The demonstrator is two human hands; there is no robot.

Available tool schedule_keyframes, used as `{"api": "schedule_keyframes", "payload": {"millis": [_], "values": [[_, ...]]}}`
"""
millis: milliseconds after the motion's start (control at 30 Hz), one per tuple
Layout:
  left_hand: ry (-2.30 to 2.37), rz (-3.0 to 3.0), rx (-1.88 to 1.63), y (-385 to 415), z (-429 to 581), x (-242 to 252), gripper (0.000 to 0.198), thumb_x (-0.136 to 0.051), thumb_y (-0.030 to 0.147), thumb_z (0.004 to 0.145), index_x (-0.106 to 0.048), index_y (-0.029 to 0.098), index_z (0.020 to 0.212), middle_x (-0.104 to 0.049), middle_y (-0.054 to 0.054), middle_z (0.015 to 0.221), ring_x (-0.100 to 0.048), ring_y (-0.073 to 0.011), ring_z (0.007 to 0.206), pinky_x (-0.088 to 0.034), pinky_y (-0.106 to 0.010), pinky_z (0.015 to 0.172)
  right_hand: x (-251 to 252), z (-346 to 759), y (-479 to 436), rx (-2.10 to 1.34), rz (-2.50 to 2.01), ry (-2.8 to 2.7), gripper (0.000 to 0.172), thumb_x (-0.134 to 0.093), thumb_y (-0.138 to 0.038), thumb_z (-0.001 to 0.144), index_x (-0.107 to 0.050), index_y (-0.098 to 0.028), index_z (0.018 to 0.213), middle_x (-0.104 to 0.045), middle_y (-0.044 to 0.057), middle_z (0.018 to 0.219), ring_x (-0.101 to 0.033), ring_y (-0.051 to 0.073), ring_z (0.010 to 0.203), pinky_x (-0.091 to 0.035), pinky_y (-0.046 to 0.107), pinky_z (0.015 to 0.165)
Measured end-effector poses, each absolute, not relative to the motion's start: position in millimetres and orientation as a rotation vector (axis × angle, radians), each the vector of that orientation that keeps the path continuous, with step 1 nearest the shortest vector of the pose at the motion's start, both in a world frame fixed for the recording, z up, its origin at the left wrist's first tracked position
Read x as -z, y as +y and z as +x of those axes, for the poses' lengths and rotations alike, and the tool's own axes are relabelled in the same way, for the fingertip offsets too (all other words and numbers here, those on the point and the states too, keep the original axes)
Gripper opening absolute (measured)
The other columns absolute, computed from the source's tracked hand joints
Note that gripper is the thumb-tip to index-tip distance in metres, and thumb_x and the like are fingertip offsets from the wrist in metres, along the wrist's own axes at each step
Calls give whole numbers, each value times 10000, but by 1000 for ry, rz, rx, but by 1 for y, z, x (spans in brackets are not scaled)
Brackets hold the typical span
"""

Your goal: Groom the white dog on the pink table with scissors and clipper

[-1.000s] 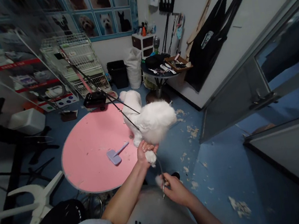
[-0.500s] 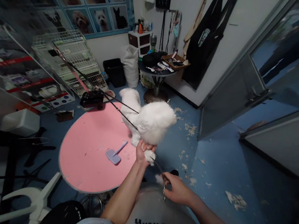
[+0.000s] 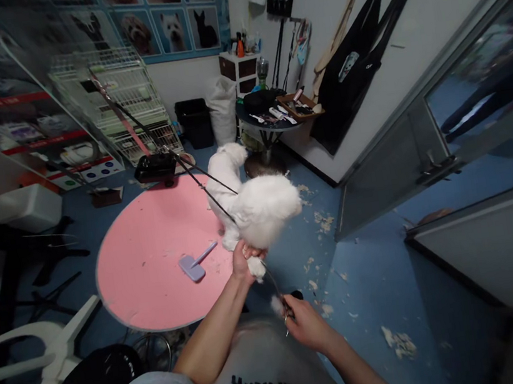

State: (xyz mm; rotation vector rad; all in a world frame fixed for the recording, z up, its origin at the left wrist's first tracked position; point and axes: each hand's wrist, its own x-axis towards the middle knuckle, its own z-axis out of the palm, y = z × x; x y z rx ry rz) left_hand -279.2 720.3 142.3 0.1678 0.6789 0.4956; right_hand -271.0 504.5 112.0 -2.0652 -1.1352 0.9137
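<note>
Two hands at work: one cradling a paw, one closed on scissors

The left grip [image 3: 241, 259] is partly curled, palm turned up, with the dog's raised white paw [image 3: 257, 270] resting in it. The right grip [image 3: 304, 323] is closed around the handles of the scissors [image 3: 272, 277], whose slim blade slants up toward the paw. The tip ends right at the paw; whether it touches cannot be told, nor can the spread of the blades. A pale tuft of fur [image 3: 277, 306] sits just left of the right fingers.

The white dog [image 3: 265, 208] is at the right side of the round pink desk [image 3: 137, 258], its back toward the camera and its head turned rightward. Its fluffy rear shows past the edge, while another foot is on the pink top. Two black straps [image 3: 219, 204] run from the dog toward the far rim.

Both hands are at or beyond the near right edge, and the right one is over the grey apron [image 3: 264, 361]. Left of the left wrist, a lilac brush [image 3: 193, 268] lies with its handle aimed at the dog, and a broad pink stretch extends beyond it. On the right, blue floor [image 3: 368, 290] scattered with fur clippings [image 3: 399, 342] opens toward the grey door [image 3: 378, 185].
</note>
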Motion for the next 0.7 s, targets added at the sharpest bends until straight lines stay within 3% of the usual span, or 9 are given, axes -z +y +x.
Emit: {"api": "schedule_keyframes", "payload": {"millis": [100,267,433,700], "values": [[710,186,-495,718,-278,-146,401,-551,228,852,-269,235,566,-249,86,385,-382,-86,347,-351,-234,447,-113,-272,505,-874,-2129,-1159,338,-538,-26,741,-563,-201,1029,-683,40,968,-647,193,890,-422,249,779],[712,232,-504,714,-276,-153,379,-535,223,853,-275,237,576,-273,80,397,-375,-92,357,-334,-242,440,-118,-273,504,-870,-2254,-1160,341,-477,-30,822,-603,-176,1103,-725,85,1034,-689,223,971,-449,273,825],[749,247,-515,713,-276,-151,352,-536,221,861,-319,219,584,-269,84,411,-358,-81,367,-330,-223,450,-117,-276,502,-848,-2357,-1151,488,-542,-66,825,-583,-145,1305,-707,134,1257,-685,266,1138,-477,318,944],[780,313,-540,713,-272,-145,431,-504,202,872,-282,226,504,-273,59,401,-345,-90,378,-359,-221,473,-122,-279,504,-841,-2468,-1152,538,-527,-96,862,-552,-147,1396,-683,141,1342,-668,275,1222,-497,344,1005]]}}
